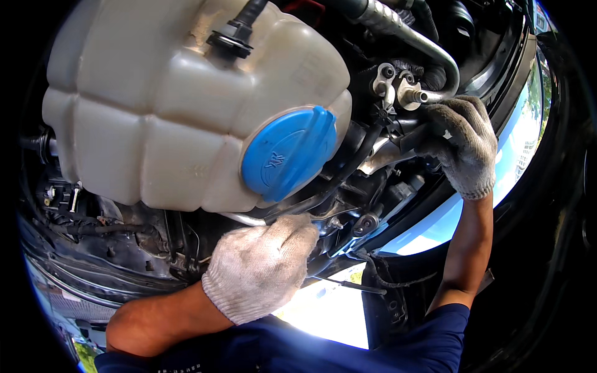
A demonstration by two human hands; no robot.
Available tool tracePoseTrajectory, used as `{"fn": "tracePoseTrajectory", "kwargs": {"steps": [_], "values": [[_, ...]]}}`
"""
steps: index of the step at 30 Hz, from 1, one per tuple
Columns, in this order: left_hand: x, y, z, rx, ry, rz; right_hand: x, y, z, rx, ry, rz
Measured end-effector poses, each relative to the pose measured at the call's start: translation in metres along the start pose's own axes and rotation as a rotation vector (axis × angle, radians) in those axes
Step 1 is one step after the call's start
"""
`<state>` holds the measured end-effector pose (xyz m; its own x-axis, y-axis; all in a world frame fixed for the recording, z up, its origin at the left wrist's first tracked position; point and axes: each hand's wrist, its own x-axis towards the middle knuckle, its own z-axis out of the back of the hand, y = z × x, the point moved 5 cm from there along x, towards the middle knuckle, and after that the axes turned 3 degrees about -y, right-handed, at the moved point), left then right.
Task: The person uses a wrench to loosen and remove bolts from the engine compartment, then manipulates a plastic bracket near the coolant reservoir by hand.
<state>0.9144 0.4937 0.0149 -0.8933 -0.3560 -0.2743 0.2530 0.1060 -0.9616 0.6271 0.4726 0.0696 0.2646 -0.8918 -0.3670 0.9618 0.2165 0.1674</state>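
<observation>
A translucent white plastic reservoir with a blue cap fills the upper left and middle. Just below it, my left hand, in a pale knit glove, has its fingers curled in at the lower pipe, beside a small metal bracket; what they hold is hidden. At the right, my right hand, in a dirtier knit glove, is bent around a dark part under an aluminium pipe fitting; I cannot make out that part. A black hose runs between my hands.
Metal pipes and hoses crowd the top right. A black cable bundle lies at the lower left. The curved dark body edge borders the right, beside a bright reflective surface. A black connector sits atop the reservoir.
</observation>
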Motion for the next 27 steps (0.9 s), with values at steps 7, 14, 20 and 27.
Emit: {"fn": "tracePoseTrajectory", "kwargs": {"steps": [7,14,20,27], "values": [[0.041,-0.031,0.016,0.091,-0.239,-0.217,-0.020,0.004,-0.003,-0.141,-0.175,0.067],[0.054,-0.036,0.054,0.267,-0.455,-0.354,-0.023,-0.018,-0.004,-0.091,-0.180,-0.086],[0.027,-0.015,0.035,0.089,-0.307,-0.231,-0.012,-0.026,0.001,-0.020,-0.056,-0.151],[0.026,-0.006,0.035,0.041,-0.227,-0.194,-0.010,-0.027,0.000,-0.005,-0.057,-0.187]]}}
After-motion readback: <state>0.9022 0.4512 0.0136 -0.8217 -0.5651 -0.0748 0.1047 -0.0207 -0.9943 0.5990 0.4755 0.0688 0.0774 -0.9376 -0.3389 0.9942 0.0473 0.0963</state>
